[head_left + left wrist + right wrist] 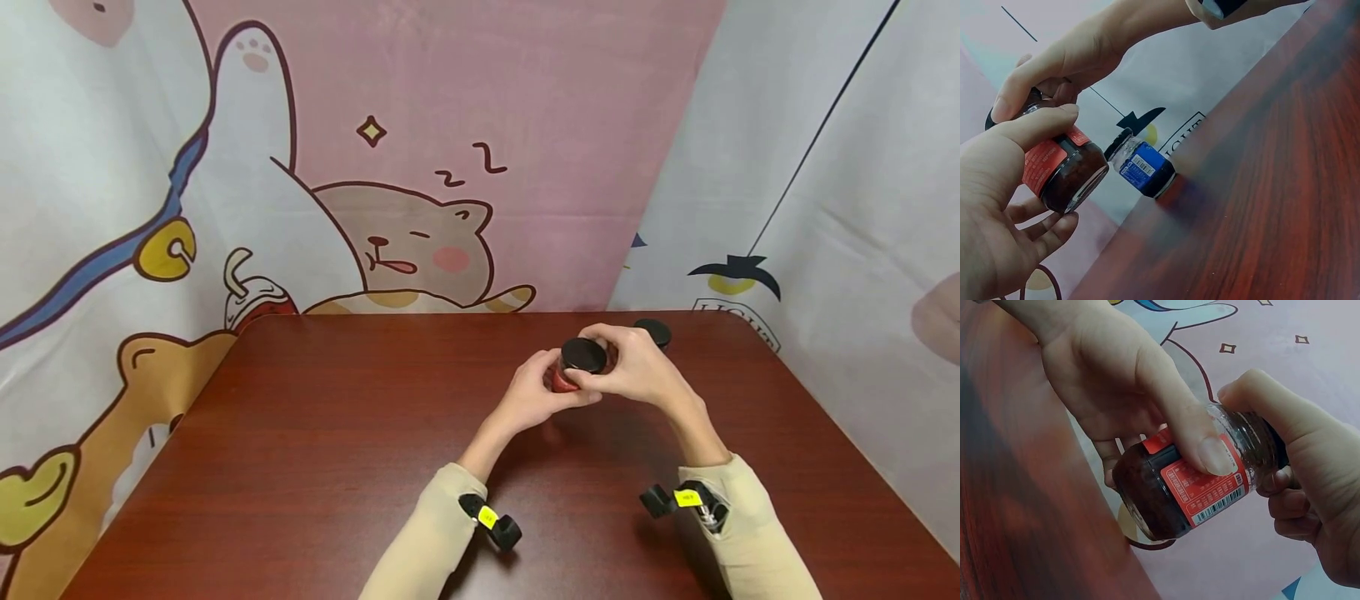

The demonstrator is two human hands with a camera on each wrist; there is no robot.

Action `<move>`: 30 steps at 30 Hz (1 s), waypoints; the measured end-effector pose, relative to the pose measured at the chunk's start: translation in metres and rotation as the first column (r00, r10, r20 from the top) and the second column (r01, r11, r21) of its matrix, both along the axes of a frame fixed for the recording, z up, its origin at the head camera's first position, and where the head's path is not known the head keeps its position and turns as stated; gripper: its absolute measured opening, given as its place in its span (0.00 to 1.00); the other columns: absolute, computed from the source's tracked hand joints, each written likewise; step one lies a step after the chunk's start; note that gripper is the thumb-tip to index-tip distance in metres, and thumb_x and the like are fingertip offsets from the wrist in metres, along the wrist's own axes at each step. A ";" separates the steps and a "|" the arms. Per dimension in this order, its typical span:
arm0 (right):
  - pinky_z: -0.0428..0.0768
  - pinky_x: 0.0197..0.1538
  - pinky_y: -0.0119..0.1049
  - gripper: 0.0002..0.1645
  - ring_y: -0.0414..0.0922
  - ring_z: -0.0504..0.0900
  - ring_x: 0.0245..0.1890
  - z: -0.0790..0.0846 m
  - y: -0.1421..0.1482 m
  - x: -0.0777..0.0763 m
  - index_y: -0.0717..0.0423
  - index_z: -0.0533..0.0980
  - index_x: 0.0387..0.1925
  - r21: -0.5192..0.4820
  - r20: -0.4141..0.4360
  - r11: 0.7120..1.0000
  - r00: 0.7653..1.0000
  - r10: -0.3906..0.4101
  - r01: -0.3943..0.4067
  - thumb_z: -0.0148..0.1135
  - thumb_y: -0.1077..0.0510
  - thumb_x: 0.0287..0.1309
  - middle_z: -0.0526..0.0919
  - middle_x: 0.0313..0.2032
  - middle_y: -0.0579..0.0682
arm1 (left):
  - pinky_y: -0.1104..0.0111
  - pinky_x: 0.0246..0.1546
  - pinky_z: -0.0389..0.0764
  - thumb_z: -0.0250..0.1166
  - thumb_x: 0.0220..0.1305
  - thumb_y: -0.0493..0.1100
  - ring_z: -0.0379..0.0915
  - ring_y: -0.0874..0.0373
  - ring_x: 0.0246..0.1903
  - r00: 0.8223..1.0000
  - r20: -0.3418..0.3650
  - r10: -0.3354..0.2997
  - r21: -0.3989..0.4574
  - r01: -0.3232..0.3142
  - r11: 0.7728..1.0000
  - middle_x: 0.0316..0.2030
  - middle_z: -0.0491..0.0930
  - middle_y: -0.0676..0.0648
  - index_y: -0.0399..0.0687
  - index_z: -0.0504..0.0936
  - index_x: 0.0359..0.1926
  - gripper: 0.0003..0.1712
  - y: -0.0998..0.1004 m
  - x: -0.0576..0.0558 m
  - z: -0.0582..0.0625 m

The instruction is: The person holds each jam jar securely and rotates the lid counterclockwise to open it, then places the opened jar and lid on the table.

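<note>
A glass jar with a red label, dark contents and a black lid is held up above the table between both hands. My left hand grips the jar's body, thumb on one side and fingers around the other. From the opposite side, my right hand pinches the lid end between thumb and curled fingers. In the left wrist view the jar hangs tilted, its base apart from the tabletop. Part of the lid is hidden behind the right fingers.
A second jar with a blue label and dark lid stands on the table behind the right hand. The brown wooden table runs back to a cartoon-printed cloth. Each sleeve carries a black strapped wrist camera.
</note>
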State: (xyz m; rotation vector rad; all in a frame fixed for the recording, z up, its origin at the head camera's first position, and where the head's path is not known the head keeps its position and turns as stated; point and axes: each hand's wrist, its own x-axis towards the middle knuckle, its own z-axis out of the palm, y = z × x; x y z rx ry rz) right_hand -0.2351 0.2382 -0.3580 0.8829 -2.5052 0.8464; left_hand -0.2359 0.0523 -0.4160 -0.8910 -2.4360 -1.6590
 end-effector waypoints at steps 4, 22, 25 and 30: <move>0.72 0.20 0.30 0.26 0.34 0.71 0.17 0.003 -0.003 0.002 0.46 0.75 0.39 0.005 0.009 1.000 1.000 -0.001 0.001 0.73 0.42 0.36 0.76 0.25 0.37 | 0.71 0.35 0.73 0.73 0.42 0.59 0.70 0.64 0.38 1.000 0.009 -0.010 0.002 0.010 1.000 0.37 0.73 0.60 0.65 0.76 0.45 0.27 -0.003 0.000 0.002; 0.72 0.20 0.30 0.26 0.33 0.72 0.16 0.015 -0.023 0.007 0.46 0.75 0.37 0.064 0.049 0.997 0.998 0.030 -0.033 0.69 0.36 0.39 0.75 0.22 0.37 | 0.68 0.33 0.75 0.75 0.43 0.44 0.75 0.50 0.34 0.998 0.043 -0.036 0.100 0.031 0.994 0.36 0.76 0.56 0.52 0.79 0.43 0.23 -0.029 0.027 0.032; 0.72 0.21 0.30 0.26 0.33 0.72 0.17 0.019 -0.027 0.009 0.45 0.76 0.37 0.061 0.053 0.998 0.998 0.031 -0.034 0.69 0.36 0.39 0.76 0.23 0.37 | 0.67 0.31 0.75 0.75 0.43 0.45 0.74 0.51 0.32 0.999 0.017 -0.037 0.101 0.036 0.994 0.35 0.75 0.56 0.52 0.79 0.43 0.22 -0.032 0.026 0.031; 0.72 0.21 0.30 0.27 0.34 0.72 0.17 0.025 -0.034 0.013 0.46 0.76 0.38 0.050 0.065 0.997 0.997 0.048 -0.051 0.69 0.36 0.38 0.76 0.23 0.37 | 0.67 0.28 0.74 0.74 0.42 0.52 0.71 0.61 0.28 0.999 -0.021 -0.040 0.070 0.041 0.997 0.33 0.73 0.56 0.58 0.78 0.43 0.23 -0.036 0.014 0.014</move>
